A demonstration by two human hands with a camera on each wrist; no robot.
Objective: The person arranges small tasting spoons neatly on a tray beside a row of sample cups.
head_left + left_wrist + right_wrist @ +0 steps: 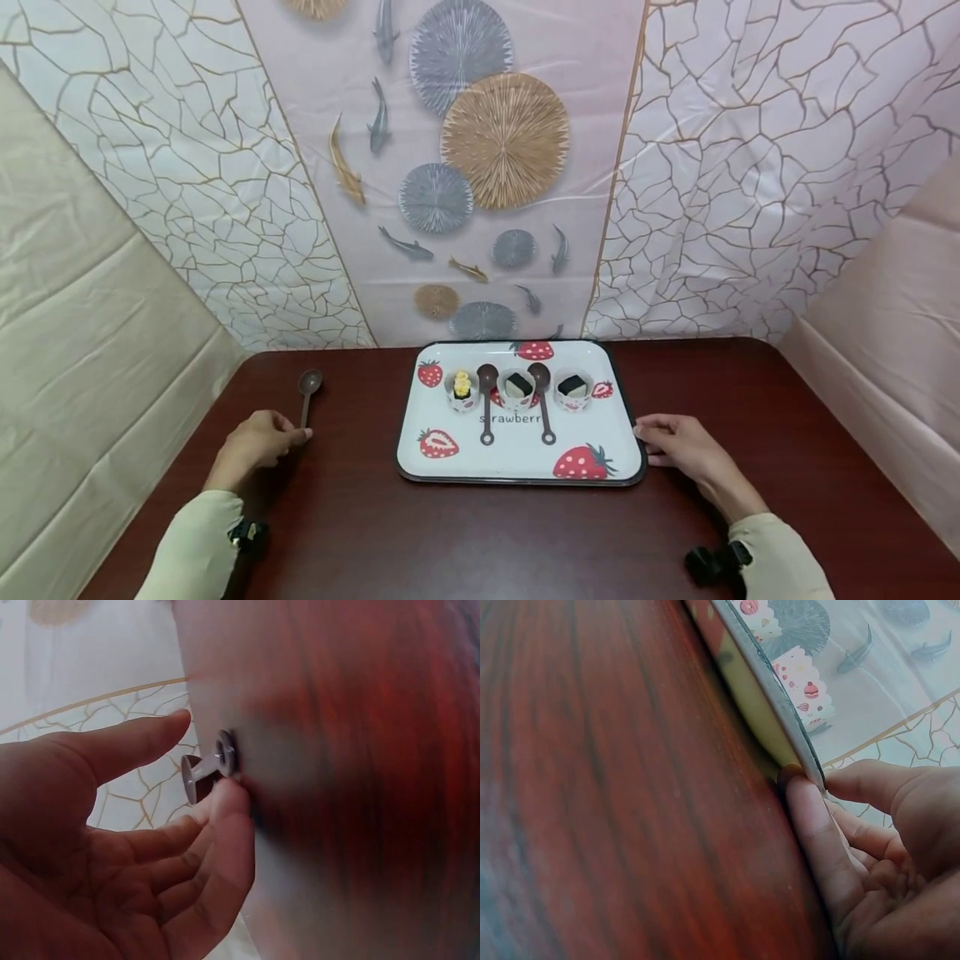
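Head | left hand (258, 444) — fingers (232, 817) parted at spoon (305, 408) | right hand (688, 452) — pinching tray (491, 465)

There're 3 spns (311, 382), 3 cups (573, 405), 1 tray (480, 463).

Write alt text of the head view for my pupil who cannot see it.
A right hand grips the right edge of a white rectangular strawberry-print tray bearing two brown spoons and three round patterned cups of sushi-like pieces. To the tray's left, a left hand is at the handle of a third brown spoon on a reddish wooden table.
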